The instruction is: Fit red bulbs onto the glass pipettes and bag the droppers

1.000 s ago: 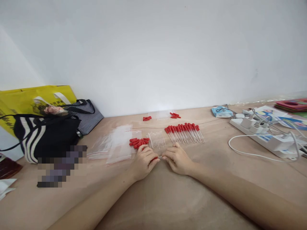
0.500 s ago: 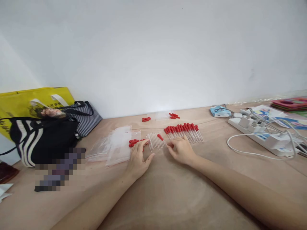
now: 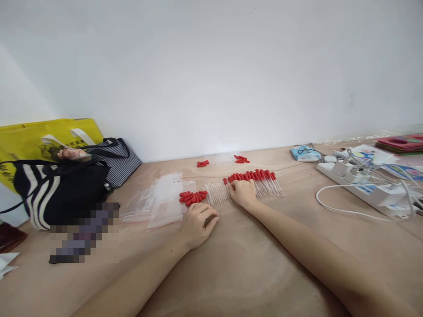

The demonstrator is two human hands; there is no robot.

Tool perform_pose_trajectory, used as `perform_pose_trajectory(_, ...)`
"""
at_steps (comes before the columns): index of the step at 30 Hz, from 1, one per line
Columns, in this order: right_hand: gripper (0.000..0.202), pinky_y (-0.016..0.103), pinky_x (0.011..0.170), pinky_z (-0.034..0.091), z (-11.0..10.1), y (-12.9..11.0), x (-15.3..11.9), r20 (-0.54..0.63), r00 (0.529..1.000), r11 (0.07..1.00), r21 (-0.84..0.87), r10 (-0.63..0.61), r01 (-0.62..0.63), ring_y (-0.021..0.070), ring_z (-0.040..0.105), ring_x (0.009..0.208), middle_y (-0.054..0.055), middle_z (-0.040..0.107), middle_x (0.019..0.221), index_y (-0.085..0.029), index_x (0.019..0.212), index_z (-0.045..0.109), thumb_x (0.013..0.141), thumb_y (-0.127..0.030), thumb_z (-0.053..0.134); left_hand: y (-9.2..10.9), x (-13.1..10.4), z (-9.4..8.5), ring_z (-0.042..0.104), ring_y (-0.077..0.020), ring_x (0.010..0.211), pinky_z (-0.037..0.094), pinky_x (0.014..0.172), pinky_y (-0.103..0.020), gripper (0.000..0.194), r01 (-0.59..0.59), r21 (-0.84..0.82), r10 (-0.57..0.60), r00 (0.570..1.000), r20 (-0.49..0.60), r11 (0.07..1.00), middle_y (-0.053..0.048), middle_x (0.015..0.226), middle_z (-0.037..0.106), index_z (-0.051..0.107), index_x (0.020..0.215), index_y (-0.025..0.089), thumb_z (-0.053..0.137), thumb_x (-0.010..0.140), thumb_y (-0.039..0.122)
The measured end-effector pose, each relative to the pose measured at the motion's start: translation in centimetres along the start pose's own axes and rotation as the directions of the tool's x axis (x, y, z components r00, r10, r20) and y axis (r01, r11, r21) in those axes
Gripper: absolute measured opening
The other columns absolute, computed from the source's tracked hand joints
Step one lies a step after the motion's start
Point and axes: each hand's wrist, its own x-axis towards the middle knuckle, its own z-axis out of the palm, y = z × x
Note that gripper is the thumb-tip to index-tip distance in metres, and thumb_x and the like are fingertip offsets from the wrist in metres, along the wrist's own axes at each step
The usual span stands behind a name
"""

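Note:
Several clear tubes with red bulbs (image 3: 267,182) lie in a slanted row right of centre. My right hand (image 3: 243,192) is at the row's left end, fingers pressed together; what they hold is too small to make out. To its left lie several thin clear tubes without bulbs (image 3: 217,193). Loose red bulbs (image 3: 193,197) form a pile beside these, partly on the clear plastic bags (image 3: 165,202). Just below the pile, my left hand (image 3: 200,224) rests with curled fingers apart and nothing visible in it.
Farther back lie two small red piles (image 3: 203,163) (image 3: 242,159) and a clear bag. Black (image 3: 76,189), striped and yellow bags stand at the left. A white power strip (image 3: 360,187) with cables lies right, near a blue packet (image 3: 306,153) and colourful sheets.
My left hand has drawn back from the loose bulbs toward me. The bulb among the thin tubes has gone from there, and my right hand has moved up to the row's left end.

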Motion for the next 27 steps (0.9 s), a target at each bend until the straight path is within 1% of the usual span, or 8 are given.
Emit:
perform_pose_trajectory(5,0.024,0.032,0.073,0.022,-0.4,-0.2,-0.3,-0.032,0.999,0.998,0.060,-0.023,0.024,0.0185,0.058,0.081,0.005,0.067,0.077,-0.020,0.080,0.063,0.081,-0.032,0.042,0.0,0.0,0.0,0.054,-0.0173,0.075,0.038,0.073,-0.033,0.010,0.004,0.005,-0.004,1.000,-0.001,1.000,-0.002,0.076,0.062,0.059,0.076,0.019,0.050,0.081,0.020)
perform_pose_trajectory(10,0.023,0.034,0.074,0.023,-0.5,-1.0,-0.6,0.044,0.999,0.999,0.040,-0.030,0.028,0.0203,0.058,0.080,0.007,0.067,0.076,-0.019,0.077,0.063,0.076,-0.033,0.046,0.3,-0.1,0.0,0.054,-0.0175,0.076,0.038,0.074,-0.034,0.011,0.010,0.017,-0.010,1.000,-0.016,1.000,-0.002,0.074,0.061,0.058,0.074,0.019,0.049,0.080,0.021)
perform_pose_trajectory(13,0.025,0.036,0.075,0.023,-0.7,-1.4,-0.5,0.097,0.995,1.000,-0.012,0.016,-0.015,0.0220,0.059,0.079,0.010,0.067,0.077,-0.017,0.077,0.064,0.076,-0.031,0.044,0.1,0.1,-0.4,0.053,-0.0188,0.077,0.038,0.074,-0.035,0.010,0.069,0.065,-0.063,0.994,-0.087,0.996,-0.002,0.074,0.060,0.057,0.070,0.019,0.052,0.078,0.023)
perform_pose_trajectory(16,0.026,0.037,0.075,0.025,-0.9,-1.6,-0.3,0.147,0.988,0.998,-0.031,0.054,-0.050,0.0229,0.060,0.077,0.013,0.066,0.079,-0.014,0.075,0.065,0.076,-0.029,0.043,-1.1,0.9,-1.3,0.053,-0.0205,0.077,0.039,0.072,-0.036,0.008,0.176,0.129,-0.157,0.977,-0.146,0.976,-0.003,0.076,0.060,0.057,0.070,0.018,0.053,0.076,0.022)
perform_pose_trajectory(19,0.026,0.038,0.076,0.026,-0.9,-1.8,0.0,0.169,0.983,0.997,-0.024,0.075,-0.072,0.0235,0.060,0.077,0.014,0.066,0.080,-0.013,0.076,0.065,0.075,-0.029,0.045,-2.9,2.3,-2.1,0.054,-0.0226,0.080,0.040,0.071,-0.036,0.008,0.235,0.203,-0.220,0.971,-0.096,0.950,-0.004,0.078,0.061,0.061,0.077,0.019,0.054,0.076,0.022)
perform_pose_trajectory(23,0.026,0.039,0.079,0.026,-0.9,-1.8,0.3,0.176,0.980,0.996,-0.012,0.087,-0.086,0.0236,0.060,0.077,0.013,0.067,0.079,-0.014,0.073,0.066,0.075,-0.031,0.046,-4.4,4.6,-2.2,0.055,-0.0233,0.085,0.041,0.072,-0.035,0.016,0.192,0.288,-0.211,0.977,0.037,0.938,-0.006,0.088,0.062,0.064,0.087,0.019,0.056,0.074,0.023)
perform_pose_trajectory(25,0.027,0.039,0.079,0.027,-1.1,-1.5,0.3,0.169,0.982,0.997,0.006,0.079,-0.081,0.0227,0.059,0.078,0.010,0.067,0.079,-0.016,0.071,0.065,0.077,-0.032,0.044,-4.6,5.5,-1.8,0.056,-0.0231,0.081,0.042,0.070,-0.034,0.014,0.179,0.301,-0.211,0.974,0.079,0.937,-0.006,0.084,0.062,0.065,0.083,0.019,0.057,0.072,0.021)
perform_pose_trajectory(27,0.027,0.036,0.077,0.029,-1.3,-1.1,0.0,0.148,0.987,0.996,0.055,0.056,-0.065,0.0214,0.059,0.077,0.008,0.067,0.077,-0.019,0.069,0.065,0.077,-0.033,0.044,-4.6,6.1,-1.4,0.057,-0.0236,0.077,0.041,0.067,-0.035,0.010,0.185,0.302,-0.221,0.971,0.090,0.935,-0.005,0.076,0.063,0.066,0.075,0.019,0.058,0.069,0.017)
